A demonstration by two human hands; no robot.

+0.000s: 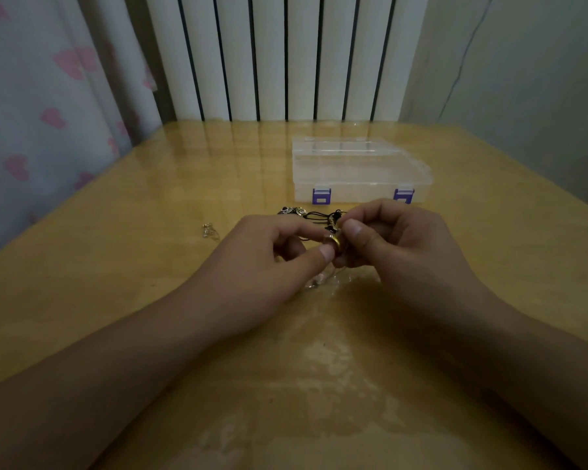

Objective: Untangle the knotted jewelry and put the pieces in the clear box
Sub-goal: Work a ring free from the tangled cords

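With both hands pinching the gold ring [335, 245], left hand [272, 262] steadying, I should let the right hand [398, 245] ease the black cord [323, 221] (just beyond my fingers) free without tugging.

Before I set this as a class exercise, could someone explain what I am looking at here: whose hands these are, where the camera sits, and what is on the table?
There is no machine, only one picture from a camera worn on a person's head, looking down at their own hands. The left hand and right hand both pinch a knotted jewelry bundle: a gold-coloured ring with black cords running from it. On the wooden table beyond lies a clear box with purple latches, lid closed. A small silver piece lies apart, to the left. More dark and silver jewelry lies behind the hands.
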